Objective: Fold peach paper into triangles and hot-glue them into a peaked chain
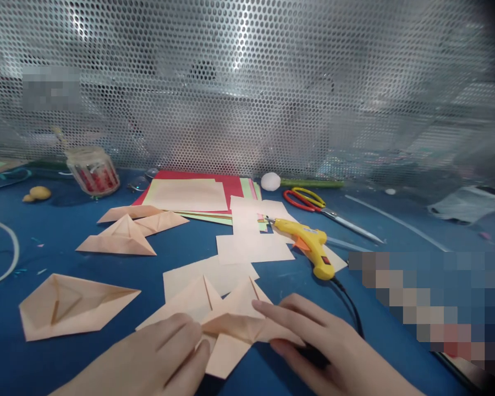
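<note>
Both my hands rest on a peach folded paper piece (226, 322) at the near edge of the blue table (58, 236). My left hand (165, 355) lies on its left part, fingers together and pressing down. My right hand (313, 341) presses the right part, fingers stretched along a crease. Flat peach sheets (253, 247) lie just behind the piece. A finished paper boat (72, 305) sits to the left, and two more folded boats (124, 236) lie farther back.
A yellow glue gun (309, 245) with a black cord lies right of the sheets. Red-and-yellow scissors (313, 203), a white ball (270, 181), a stack of coloured paper (190, 195) and a jar (93, 170) sit near a perforated metal screen (247, 82).
</note>
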